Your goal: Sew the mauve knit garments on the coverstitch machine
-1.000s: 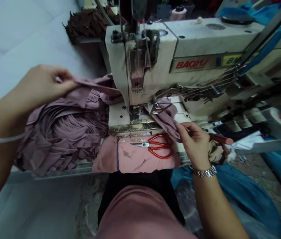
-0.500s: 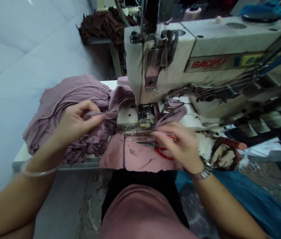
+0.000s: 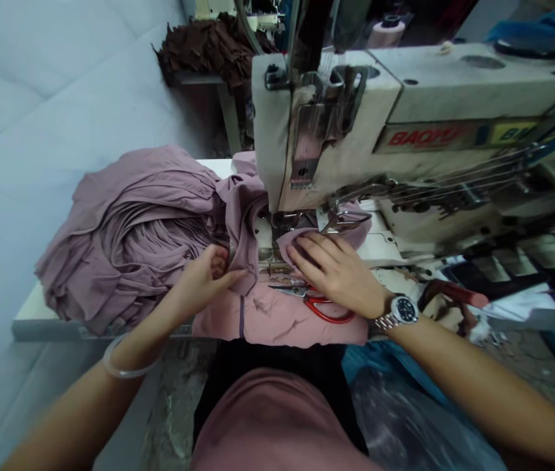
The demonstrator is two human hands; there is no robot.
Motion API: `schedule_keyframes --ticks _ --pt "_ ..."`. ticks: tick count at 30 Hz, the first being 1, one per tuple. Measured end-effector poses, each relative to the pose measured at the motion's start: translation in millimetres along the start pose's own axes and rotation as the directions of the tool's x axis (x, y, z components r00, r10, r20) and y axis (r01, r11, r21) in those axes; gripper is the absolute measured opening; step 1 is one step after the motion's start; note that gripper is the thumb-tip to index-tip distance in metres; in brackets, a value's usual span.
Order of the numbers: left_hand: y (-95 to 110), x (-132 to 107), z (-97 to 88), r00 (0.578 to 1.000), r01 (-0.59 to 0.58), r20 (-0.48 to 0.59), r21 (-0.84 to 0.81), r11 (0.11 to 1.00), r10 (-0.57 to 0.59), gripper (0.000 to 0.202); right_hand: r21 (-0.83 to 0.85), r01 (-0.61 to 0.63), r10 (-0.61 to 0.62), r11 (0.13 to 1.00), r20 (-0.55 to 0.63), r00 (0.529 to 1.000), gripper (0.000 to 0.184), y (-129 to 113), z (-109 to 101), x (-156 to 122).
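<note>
My left hand (image 3: 209,275) is closed on the edge of a mauve fabric piece (image 3: 242,226), thumb on one side and curled fingers on the other, just left of the needle area. Flat under the fingers of my right hand (image 3: 339,271) lies another part of mauve fabric (image 3: 287,245), in front of the presser foot. That hand is stretched out and presses down from above. The sewing machine (image 3: 277,150) stands over both fabric parts; its needle is hard to make out. Red-handled scissors (image 3: 329,314) rest below my right hand on a pink cloth (image 3: 277,320).
A big heap of mauve fabric pieces (image 3: 125,222) covers the table's left side, beside a white tiled wall (image 3: 61,78). Brown fabric (image 3: 209,49) is piled behind. Threads run along the machine's front to the right. A thread cone (image 3: 386,33) stands at the back.
My left hand has moved right and down, bringing the fabric edge nearer the machine's front. My right hand has gone from a pinch to lying flat on the fabric.
</note>
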State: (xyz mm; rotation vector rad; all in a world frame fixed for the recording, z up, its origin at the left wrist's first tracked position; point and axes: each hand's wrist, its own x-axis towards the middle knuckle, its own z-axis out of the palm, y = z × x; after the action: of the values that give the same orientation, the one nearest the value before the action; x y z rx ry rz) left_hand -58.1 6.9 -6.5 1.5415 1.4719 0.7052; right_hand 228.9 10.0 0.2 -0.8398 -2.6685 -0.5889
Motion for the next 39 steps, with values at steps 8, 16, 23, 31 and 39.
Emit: schedule_keyframes --ticks 8,16,23,31,39 --pt "11.1 0.8 -60.3 0.969 0.095 -0.139 -0.549 0.830 -0.203 0.033 0.043 -0.055 0.057 0.998 -0.035 0.998 0.045 -16.1 3.8 1.7" --pt "43.9 14.2 -7.2 0.703 -0.711 0.224 0.242 0.660 0.675 0.037 0.064 -0.077 0.084 0.995 -0.111 0.990 0.024 -22.8 12.4 1.0" --pt "15.9 21.6 18.3 0.465 -0.680 0.367 0.731 0.059 0.806 0.031 0.074 -0.196 0.201 0.978 -0.074 0.977 0.048 -15.8 11.8 -22.1" --pt "33.5 10.4 32.1 0.558 -0.655 0.370 0.746 0.120 0.742 0.033 0.015 -0.224 0.225 0.974 -0.104 0.969 0.045 -23.6 18.1 -16.8" --pt "32.4 9.5 43.0 0.566 -0.664 0.360 0.733 0.151 0.741 0.040 0.087 -0.252 0.262 0.964 -0.139 0.955 0.043 -26.5 15.2 -15.0"
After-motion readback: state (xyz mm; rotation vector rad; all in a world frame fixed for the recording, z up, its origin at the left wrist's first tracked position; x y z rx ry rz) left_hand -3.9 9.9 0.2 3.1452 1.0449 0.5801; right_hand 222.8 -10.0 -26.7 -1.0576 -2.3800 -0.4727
